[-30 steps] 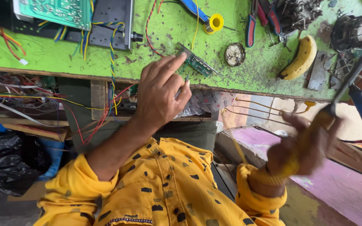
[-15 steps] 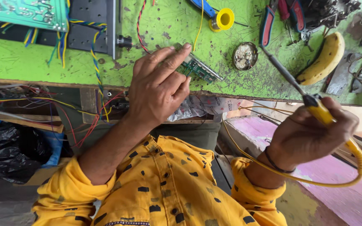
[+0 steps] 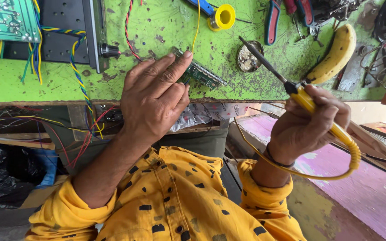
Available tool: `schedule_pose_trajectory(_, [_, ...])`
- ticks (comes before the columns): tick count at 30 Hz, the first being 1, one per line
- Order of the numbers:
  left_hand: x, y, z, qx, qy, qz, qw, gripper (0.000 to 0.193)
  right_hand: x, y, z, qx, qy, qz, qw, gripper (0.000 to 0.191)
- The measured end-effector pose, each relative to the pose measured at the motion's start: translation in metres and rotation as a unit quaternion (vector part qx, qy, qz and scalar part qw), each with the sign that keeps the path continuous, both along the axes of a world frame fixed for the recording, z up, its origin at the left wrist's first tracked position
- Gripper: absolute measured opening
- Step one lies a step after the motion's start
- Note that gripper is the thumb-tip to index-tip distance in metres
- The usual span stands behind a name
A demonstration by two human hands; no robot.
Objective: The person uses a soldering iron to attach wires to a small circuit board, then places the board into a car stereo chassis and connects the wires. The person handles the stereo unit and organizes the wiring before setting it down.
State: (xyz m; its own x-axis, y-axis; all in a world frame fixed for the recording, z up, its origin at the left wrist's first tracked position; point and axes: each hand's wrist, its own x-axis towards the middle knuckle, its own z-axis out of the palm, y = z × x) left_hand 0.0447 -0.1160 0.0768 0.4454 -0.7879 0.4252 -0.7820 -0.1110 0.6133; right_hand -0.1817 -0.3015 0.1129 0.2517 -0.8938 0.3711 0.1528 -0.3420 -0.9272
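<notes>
The left hand [image 3: 155,100] lies on the edge of the green surface [image 3: 166,27] with its fingers [image 3: 166,73] stretched out long and close together. The fingertips press down on a small green circuit board [image 3: 202,75], which lies flat near the front edge of the surface. The hand does not wrap around the board; it just pins it from above. The right hand [image 3: 311,125] is curled tight around the yellow handle of a soldering iron [image 3: 307,100]. All its fingers are closed on the handle, with the thumb on top. The dark metal tip of the iron points up and to the left, and its end sits over a small round tin [image 3: 248,59]. The tin is just beside the board, a little to its right. A yellow cord loops from the handle down under the wrist. A banana [image 3: 333,53] lies near the iron. A yellow reel of solder wire [image 3: 223,17] sits farther back on the surface.
</notes>
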Motion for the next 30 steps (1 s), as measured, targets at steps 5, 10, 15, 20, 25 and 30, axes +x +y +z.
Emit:
schedule_pose_trajectory(5, [-0.0012,-0.0003,-0.0013,-0.004,-0.005,0.001,1.0,0.019,0.0054,-0.0012,-0.006,0.011,-0.001,0.001,1.0,0.029])
schedule_pose_trajectory(10, [-0.0014,-0.0005,-0.0014,-0.008,-0.002,-0.002,1.0,0.02,0.0094,-0.0028,-0.0063,-0.002,0.017,0.005,1.0,0.031])
schedule_pose_trajectory(15, [-0.0016,0.0008,-0.0002,-0.001,-0.001,-0.006,1.0,0.019,0.0102,-0.0032,-0.0059,0.005,0.016,0.004,1.0,0.031])
schedule_pose_trajectory(20, [-0.0017,-0.001,-0.0007,-0.003,-0.001,-0.005,1.0,0.019,0.01,-0.003,-0.005,0.001,0.026,0.004,1.0,0.032])
schedule_pose_trajectory(25, [-0.002,-0.0004,-0.0004,-0.007,0.005,-0.006,1.0,0.019,0.0107,-0.0034,-0.0041,0.004,0.027,0.005,1.0,0.031])
schedule_pose_trajectory(30, [-0.0021,-0.0006,-0.0012,-0.007,0.003,-0.007,1.0,0.019,0.0111,-0.0033,-0.0049,0.005,0.02,0.009,1.0,0.03])
